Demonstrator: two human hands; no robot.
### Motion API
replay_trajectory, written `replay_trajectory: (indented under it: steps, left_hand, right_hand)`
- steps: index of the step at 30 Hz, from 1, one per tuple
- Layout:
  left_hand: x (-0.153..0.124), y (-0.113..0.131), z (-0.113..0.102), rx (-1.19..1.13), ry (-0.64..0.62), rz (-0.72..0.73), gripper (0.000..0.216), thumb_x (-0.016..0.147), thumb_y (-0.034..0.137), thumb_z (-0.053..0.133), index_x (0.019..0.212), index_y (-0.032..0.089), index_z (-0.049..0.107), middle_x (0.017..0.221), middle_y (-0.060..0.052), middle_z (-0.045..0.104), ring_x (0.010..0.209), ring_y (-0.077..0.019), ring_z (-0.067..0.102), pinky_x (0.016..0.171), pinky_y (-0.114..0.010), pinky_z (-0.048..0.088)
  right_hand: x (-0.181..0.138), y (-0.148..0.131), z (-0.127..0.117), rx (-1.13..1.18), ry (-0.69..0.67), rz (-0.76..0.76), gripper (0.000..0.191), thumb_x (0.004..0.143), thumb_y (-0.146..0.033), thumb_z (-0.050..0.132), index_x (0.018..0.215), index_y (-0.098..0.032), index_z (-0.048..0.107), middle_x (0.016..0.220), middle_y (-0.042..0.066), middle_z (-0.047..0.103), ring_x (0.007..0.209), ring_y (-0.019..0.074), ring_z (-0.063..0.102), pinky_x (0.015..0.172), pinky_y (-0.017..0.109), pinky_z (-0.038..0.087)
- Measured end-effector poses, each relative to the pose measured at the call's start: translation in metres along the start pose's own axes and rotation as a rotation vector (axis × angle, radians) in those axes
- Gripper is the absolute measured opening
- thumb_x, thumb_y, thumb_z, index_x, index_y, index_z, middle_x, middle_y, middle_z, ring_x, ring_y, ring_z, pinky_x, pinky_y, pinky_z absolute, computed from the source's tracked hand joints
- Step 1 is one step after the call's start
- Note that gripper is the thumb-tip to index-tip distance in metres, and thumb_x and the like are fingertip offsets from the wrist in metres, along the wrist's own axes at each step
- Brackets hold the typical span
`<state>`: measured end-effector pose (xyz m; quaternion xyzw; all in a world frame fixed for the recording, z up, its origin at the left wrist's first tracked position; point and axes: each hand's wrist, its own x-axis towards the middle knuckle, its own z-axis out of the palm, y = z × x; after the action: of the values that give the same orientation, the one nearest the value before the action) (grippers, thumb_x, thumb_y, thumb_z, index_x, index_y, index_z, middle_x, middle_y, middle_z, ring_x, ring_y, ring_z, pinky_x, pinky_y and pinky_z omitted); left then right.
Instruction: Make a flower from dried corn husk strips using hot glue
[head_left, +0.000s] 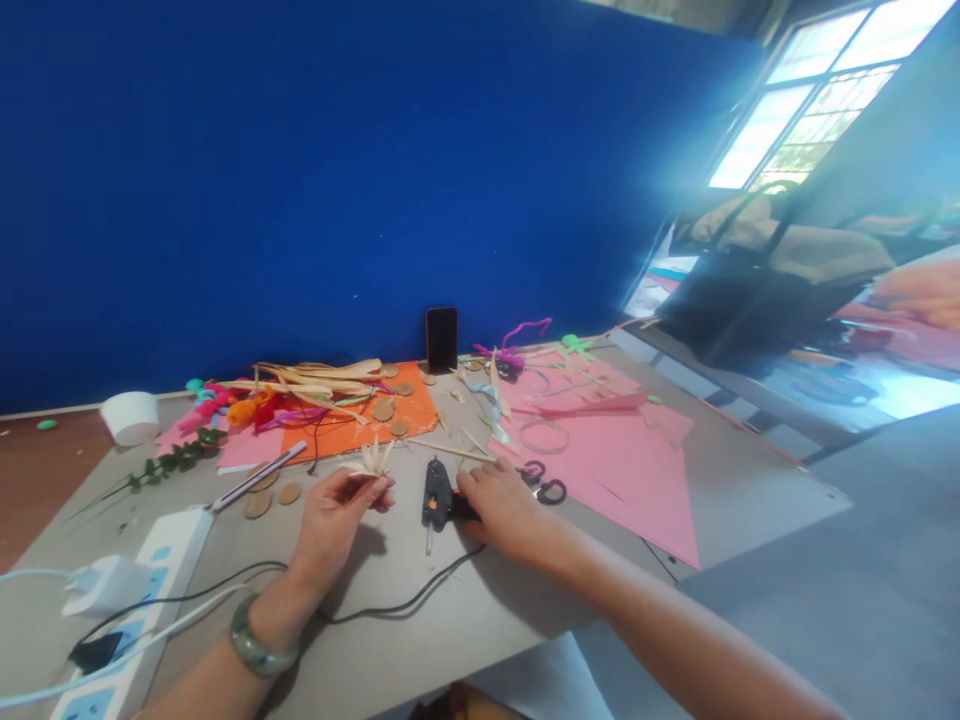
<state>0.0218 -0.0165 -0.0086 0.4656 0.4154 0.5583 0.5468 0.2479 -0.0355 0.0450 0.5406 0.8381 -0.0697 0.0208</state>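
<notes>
My left hand is closed in a pinch on a small bunch of pale dried husk strips, which fan out upward from the fingertips. To its right, a black hot glue gun lies on the table, a glue stick poking out of its rear end toward me. My right hand rests over the gun's handle with the fingers curled round it. Just beyond that hand are black-handled scissors, partly hidden by it. A thin pale stick lies past the gun.
A white power strip with plugs sits at left, the black cord running across the table front. Pink paper, orange paper, cardboard discs, husk strips and pipe cleaners lie around. A phone stands by the blue partition.
</notes>
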Motion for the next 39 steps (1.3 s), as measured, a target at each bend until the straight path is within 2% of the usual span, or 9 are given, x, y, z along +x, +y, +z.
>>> replay_trajectory:
  steps: [3, 7, 13, 16, 18, 21, 26, 31, 39]
  left_hand:
    - [-0.001, -0.001, 0.001, -0.037, -0.004, -0.001, 0.015, 0.070, 0.027, 0.077, 0.075, 0.014, 0.072, 0.068, -0.004, 0.073, 0.058, -0.0141, 0.066, 0.058, -0.025, 0.054]
    - [0.000, 0.000, 0.002, -0.057, 0.008, -0.013, 0.017, 0.069, 0.027, 0.078, 0.074, 0.013, 0.070, 0.068, -0.004, 0.073, 0.058, -0.0141, 0.066, 0.056, -0.024, 0.054]
    - [0.001, 0.004, 0.005, -0.034, 0.048, -0.054, 0.021, 0.067, 0.029, 0.078, 0.073, 0.011, 0.068, 0.064, -0.006, 0.073, 0.054, -0.0132, 0.065, 0.055, -0.023, 0.053]
    - [0.000, 0.003, 0.007, -0.051, 0.080, -0.052, 0.022, 0.066, 0.029, 0.078, 0.072, 0.012, 0.067, 0.063, -0.005, 0.072, 0.054, -0.0126, 0.064, 0.053, -0.022, 0.052]
    - [0.001, 0.002, 0.008, -0.051, 0.094, -0.044, 0.022, 0.066, 0.030, 0.077, 0.072, 0.012, 0.067, 0.062, -0.004, 0.072, 0.053, -0.0125, 0.064, 0.053, -0.022, 0.051]
    - [0.003, 0.003, 0.008, -0.039, 0.116, -0.024, 0.021, 0.067, 0.030, 0.076, 0.072, 0.012, 0.066, 0.060, -0.003, 0.070, 0.052, -0.0117, 0.062, 0.052, -0.021, 0.050]
    - [0.006, 0.010, 0.007, 0.004, 0.150, -0.015, 0.020, 0.067, 0.030, 0.075, 0.071, 0.013, 0.066, 0.055, -0.002, 0.067, 0.050, -0.0109, 0.059, 0.052, -0.021, 0.049]
    - [0.004, 0.010, 0.007, 0.042, 0.163, -0.030, 0.018, 0.066, 0.029, 0.074, 0.070, 0.013, 0.064, 0.052, -0.001, 0.067, 0.049, -0.0110, 0.059, 0.051, -0.021, 0.048]
    - [0.000, 0.013, 0.010, 0.062, 0.158, -0.067, 0.020, 0.064, 0.030, 0.075, 0.069, 0.013, 0.065, 0.053, -0.002, 0.067, 0.050, -0.0131, 0.061, 0.051, -0.023, 0.049]
  right_hand:
    - [0.002, -0.001, 0.010, 0.051, 0.009, 0.036, 0.023, 0.070, -0.010, 0.060, 0.091, -0.015, 0.053, 0.092, 0.011, 0.065, 0.087, 0.0243, 0.059, 0.078, 0.033, 0.035]
    - [0.003, 0.005, 0.014, 0.175, 0.077, 0.128, 0.026, 0.068, -0.008, 0.054, 0.092, -0.016, 0.048, 0.087, 0.009, 0.062, 0.079, 0.0226, 0.057, 0.066, 0.030, 0.034]
    - [-0.004, 0.009, -0.002, 0.662, 0.443, 0.050, 0.033, 0.077, -0.014, 0.052, 0.108, -0.019, 0.042, 0.073, -0.002, 0.053, 0.061, 0.0137, 0.049, 0.059, 0.025, 0.037]
    - [-0.007, 0.003, -0.020, 0.796, 0.537, -0.024, 0.012, 0.084, -0.026, 0.056, 0.090, -0.020, 0.049, 0.068, -0.003, 0.050, 0.059, 0.0121, 0.047, 0.054, 0.023, 0.037]
    - [-0.008, -0.001, -0.028, 0.796, 0.528, -0.081, 0.015, 0.086, -0.032, 0.057, 0.080, -0.019, 0.051, 0.066, -0.002, 0.048, 0.058, 0.0119, 0.045, 0.053, 0.023, 0.037]
    - [-0.006, -0.005, -0.032, 0.768, 0.477, -0.181, 0.019, 0.089, -0.034, 0.054, 0.078, -0.019, 0.052, 0.066, -0.001, 0.050, 0.059, 0.0129, 0.046, 0.055, 0.024, 0.039]
    - [0.003, -0.010, -0.021, 0.720, 0.376, -0.305, 0.015, 0.092, -0.029, 0.049, 0.081, -0.019, 0.049, 0.070, -0.001, 0.050, 0.062, 0.0121, 0.046, 0.058, 0.023, 0.039]
    - [0.006, -0.010, -0.007, 0.700, 0.262, -0.327, 0.014, 0.093, -0.026, 0.047, 0.080, -0.020, 0.044, 0.069, -0.001, 0.050, 0.059, 0.0115, 0.046, 0.055, 0.023, 0.037]
    - [0.006, -0.008, -0.006, 0.674, 0.228, -0.310, 0.014, 0.093, -0.028, 0.046, 0.083, -0.020, 0.046, 0.072, 0.001, 0.055, 0.063, 0.0133, 0.050, 0.058, 0.025, 0.038]
